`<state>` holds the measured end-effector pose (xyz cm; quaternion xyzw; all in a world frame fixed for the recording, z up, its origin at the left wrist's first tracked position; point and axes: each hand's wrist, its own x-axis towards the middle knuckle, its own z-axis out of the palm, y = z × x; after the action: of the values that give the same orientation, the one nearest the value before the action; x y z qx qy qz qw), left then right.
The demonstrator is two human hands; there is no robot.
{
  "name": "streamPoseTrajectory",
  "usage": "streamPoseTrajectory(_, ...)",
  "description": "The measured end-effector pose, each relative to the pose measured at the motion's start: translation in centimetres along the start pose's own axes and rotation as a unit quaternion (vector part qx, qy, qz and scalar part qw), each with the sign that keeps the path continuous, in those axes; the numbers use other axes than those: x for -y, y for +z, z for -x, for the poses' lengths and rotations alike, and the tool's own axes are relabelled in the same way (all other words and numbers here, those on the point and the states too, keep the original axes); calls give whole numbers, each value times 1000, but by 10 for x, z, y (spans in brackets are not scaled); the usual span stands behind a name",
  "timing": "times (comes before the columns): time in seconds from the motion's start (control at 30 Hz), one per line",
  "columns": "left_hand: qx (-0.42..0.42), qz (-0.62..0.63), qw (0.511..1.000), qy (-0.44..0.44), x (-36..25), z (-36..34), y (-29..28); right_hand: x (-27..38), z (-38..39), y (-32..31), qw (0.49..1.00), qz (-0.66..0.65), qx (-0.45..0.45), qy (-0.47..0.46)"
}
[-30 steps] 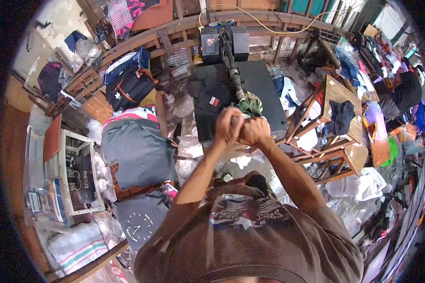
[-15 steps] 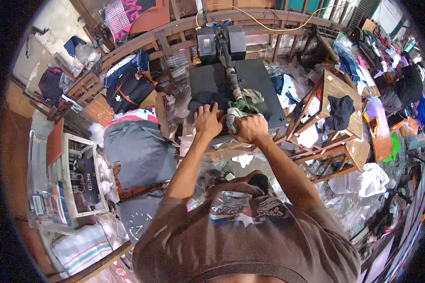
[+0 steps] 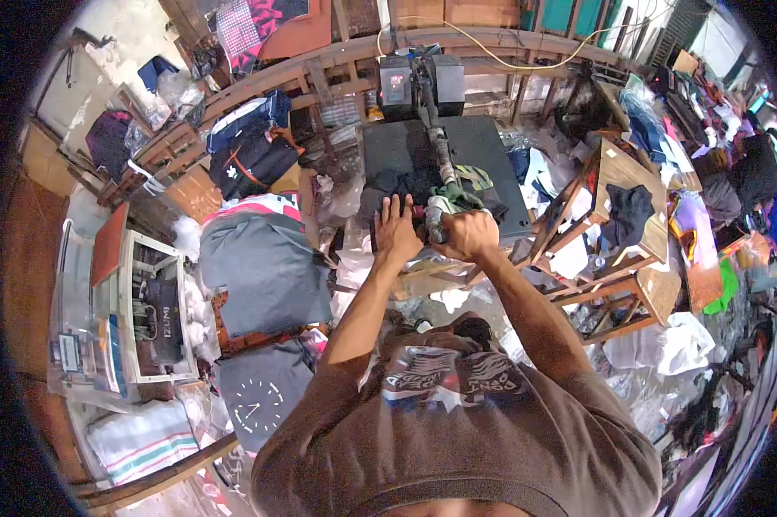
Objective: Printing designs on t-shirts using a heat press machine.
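Note:
In front of me is a heat press with a broad black top plate and a long lever running toward me. Pale and green cloth is wrapped around the lever's near end. My right hand is closed around that wrapped end. Flat, with fingers stretched forward, my left hand rests at the plate's near left edge. Its fingertips touch or nearly touch a bunched dark cloth on the plate. A camouflage-patterned piece lies right of the lever.
Behind the plate stands a dark control box. To the left, grey garments are stacked, with a dark shirt with a clock-like print nearer. An open white-framed cabinet stands farther left. Right is a wooden stool bearing black cloth.
The whole view has shifted slightly, so the press appears farther right and lower. My left fingers look straighter and closer together. My right hand keeps its grip on the lever.

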<state>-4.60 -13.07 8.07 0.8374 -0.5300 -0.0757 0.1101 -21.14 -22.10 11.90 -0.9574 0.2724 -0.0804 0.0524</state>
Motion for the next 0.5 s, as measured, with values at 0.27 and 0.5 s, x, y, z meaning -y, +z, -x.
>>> streamPoseTrajectory(0.27, 2, -7, 1000, 7, 4, -2, 2, -1, 1, 7, 1000, -4, -4, -4)
streamPoseTrajectory(0.5, -11, 4, 1000, 18, 8, -2, 4, -6, 0, 11, 1000, -2, -4, -6)
